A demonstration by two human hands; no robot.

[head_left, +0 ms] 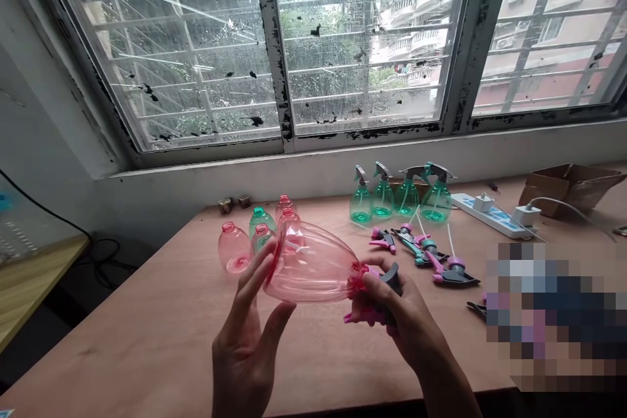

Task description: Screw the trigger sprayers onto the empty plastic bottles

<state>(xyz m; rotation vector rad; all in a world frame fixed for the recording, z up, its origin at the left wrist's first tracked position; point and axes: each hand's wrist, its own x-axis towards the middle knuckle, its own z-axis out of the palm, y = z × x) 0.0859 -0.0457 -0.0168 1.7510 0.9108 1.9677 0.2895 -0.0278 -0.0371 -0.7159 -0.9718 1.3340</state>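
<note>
A clear pink spray bottle (313, 261) lies sideways in the air above the table, its base to the left and its neck to the right. My left hand (249, 333) holds the base, thumb below and fingers behind. Around the neck closes my right hand (392, 300), gripping a pink and grey trigger sprayer head (389, 277) at the bottle's mouth. Whether the head is threaded on cannot be made out. Behind the held bottle stand several open bottles without heads, among them a pink one (234, 248) and a green one (261, 217).
Several green bottles with sprayer heads (406, 199) stand by the wall. Loose sprayer heads (426, 251) lie on the wooden table (147, 326) right of centre. A white power strip (492, 215) and a cardboard box (571, 189) are at the back right. A blurred patch covers the right front.
</note>
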